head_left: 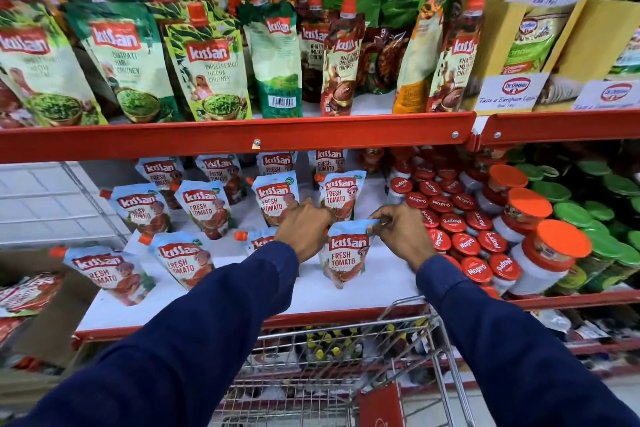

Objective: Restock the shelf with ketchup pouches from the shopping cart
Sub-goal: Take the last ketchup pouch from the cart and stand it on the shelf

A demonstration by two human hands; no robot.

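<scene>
Your left hand (304, 227) and right hand (401, 236) pinch the top corners of a ketchup pouch (344, 255) reading "Kissan Fresh Tomato", each grip clamped on it, standing upright on the white shelf (381, 283); more such pouches (204, 208) stand behind and left. Red "Mapro" lids (465, 243) crowd just right; the shopping cart (346, 374) sits below; green "Kissan" chutney pouches (211, 63) and "Dr. Oetker" signs (516, 89) fill the shelf above.

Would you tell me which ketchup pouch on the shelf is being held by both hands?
The front-row pouch nearest the Mapro jars: left hand and right hand pinch its top corners; the others stand untouched.
</scene>
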